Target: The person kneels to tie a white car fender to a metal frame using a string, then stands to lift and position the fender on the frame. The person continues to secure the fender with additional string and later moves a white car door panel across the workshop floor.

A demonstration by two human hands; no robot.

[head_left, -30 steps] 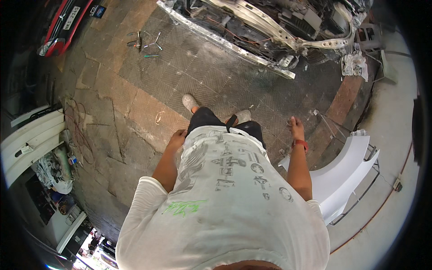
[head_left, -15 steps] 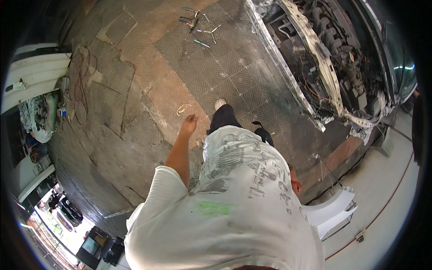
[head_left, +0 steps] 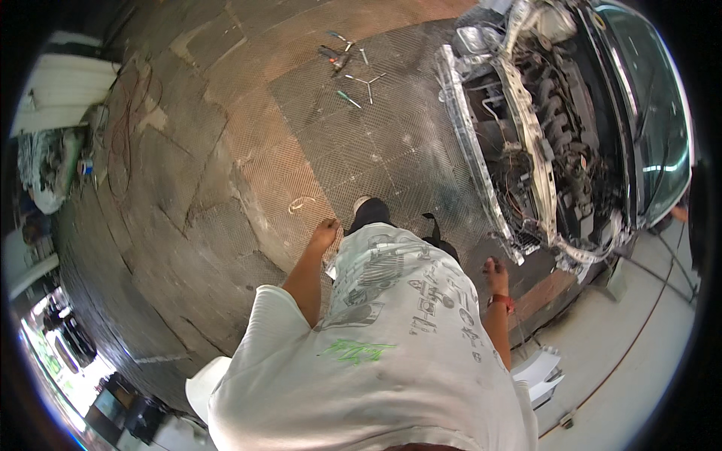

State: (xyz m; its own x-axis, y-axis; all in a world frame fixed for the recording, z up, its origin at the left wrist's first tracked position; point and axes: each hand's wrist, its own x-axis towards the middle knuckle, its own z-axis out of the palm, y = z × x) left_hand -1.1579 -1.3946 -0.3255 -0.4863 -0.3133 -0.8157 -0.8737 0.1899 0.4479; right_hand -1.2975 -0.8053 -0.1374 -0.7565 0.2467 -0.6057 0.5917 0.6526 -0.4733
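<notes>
My left hand (head_left: 325, 234) hangs beside my left thigh, its fingers loosely curled and nothing visible in them. Low on the right, my right hand (head_left: 496, 276) is held away from my body, a red band (head_left: 502, 302) around its wrist. Its fingers look bent but apart, and I see nothing held there. The nearest thing to the left hand is a pale loop of cord or strip (head_left: 302, 204) on the floor. To the right hand, it is the stripped front end of a car (head_left: 535, 165), its engine bay exposed.
Ahead on the floor matting lie a red and black power tool (head_left: 333, 59), a Y-shaped wrench (head_left: 366, 84) and a green-handled screwdriver (head_left: 348, 98). A reddish hose (head_left: 124, 143) coils at left. White body panels (head_left: 64, 94) stand far left; another white panel (head_left: 540, 373) rests at right.
The view has shifted, bringing the car more fully into sight. My right hand has come out from beside my shirt. The left hand has dropped closer to my leg.
</notes>
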